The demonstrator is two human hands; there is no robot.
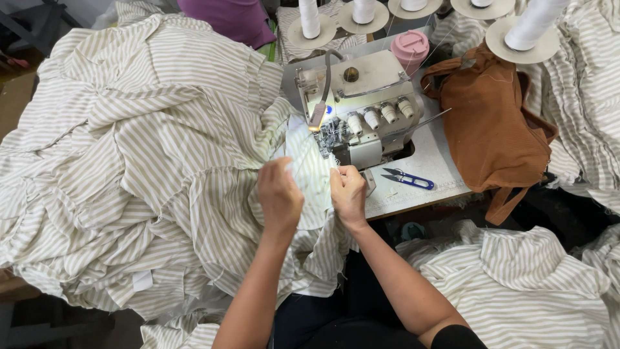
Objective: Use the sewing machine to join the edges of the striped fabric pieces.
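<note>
At the overlock machine (361, 110), both hands pinch striped fabric (309, 169) just before the presser foot.
Left hand (279, 194) and right hand (347, 192) closed on it; best kept taut, edge aligned, fingers back.

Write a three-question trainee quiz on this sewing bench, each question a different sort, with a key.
1. True or false: the thread snips lie on the machine table, to the right of the right hand.
2. Which colour is the bag beside the overlock machine? A) brown B) green C) black
3. Fill in: both the left hand and the right hand are raised over the ______ fabric in front of the machine.

Key: 1 true; 2 A; 3 striped
</note>
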